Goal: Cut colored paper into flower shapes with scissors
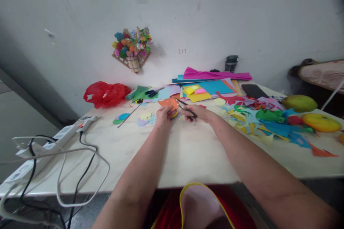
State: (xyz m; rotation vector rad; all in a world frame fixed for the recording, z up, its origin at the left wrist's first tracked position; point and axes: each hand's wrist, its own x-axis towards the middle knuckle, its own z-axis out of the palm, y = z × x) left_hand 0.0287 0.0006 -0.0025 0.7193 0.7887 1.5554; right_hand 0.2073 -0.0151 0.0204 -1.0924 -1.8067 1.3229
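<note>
Because the orange paper (172, 103) over the tabletop (129, 157) looks light, thin and easily creased, it is best pinched near its edge, as the left hand (163, 115) does between its fingers, while the right hand's (202, 113) fingers grip the scissors (182, 103) by their handles.

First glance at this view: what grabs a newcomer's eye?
Probably the bright bunch of flowers on the pale wall, then the red plastic bag below it at the table's far left. Next, the colourful paper scraps strewn across the right side, near the fruit. At centre, the left hand holds orange paper and the right hand holds scissors.
</note>
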